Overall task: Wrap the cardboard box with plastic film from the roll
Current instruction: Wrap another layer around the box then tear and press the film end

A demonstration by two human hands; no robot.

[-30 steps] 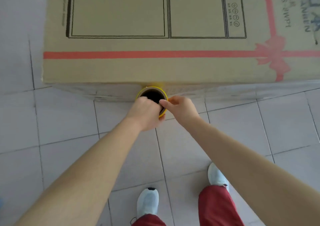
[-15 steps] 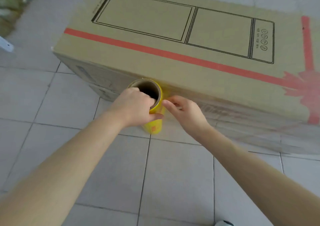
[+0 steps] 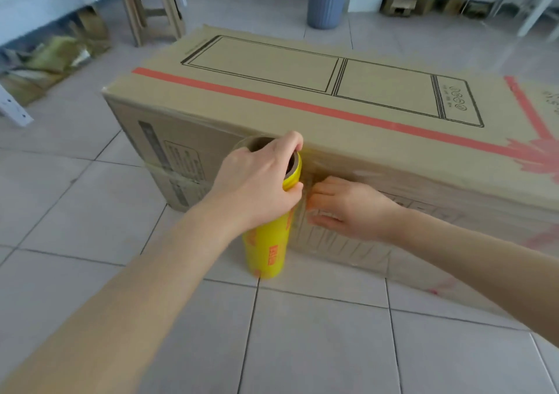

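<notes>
**Left hand clamped on the roll, right hand flat on the film**

We see the left hand point(image 3: 260, 182) gripping the top of the yellow roll point(image 3: 267, 251). Its fingers hook over the rim into the cardboard core and the thumb presses the outside wall. The roll stands upright on the tiled floor point(image 3: 302, 333), just beside the near side face of the cardboard box point(image 3: 302, 91).

At 3 o'clock from the roll's top, the right hand point(image 3: 348, 209) lies with its fingers nearly straight, pointing toward the roll. It presses against the plastic film point(image 3: 332, 242), which sits wrinkled over the box's side. We cannot tell whether the fingertips also pinch the film. The two hands are close together, with the fingertips of the right almost meeting the left thumb, each hand on its own thing.

The box lies long on the floor, running from 9 o'clock to 3 o'clock across the view, with a red stripe and a line drawing on its top. Beyond it, a stool point(image 3: 151, 3) stands at 11 o'clock and a grey bin point(image 3: 326, 3) at 12 o'clock.
</notes>
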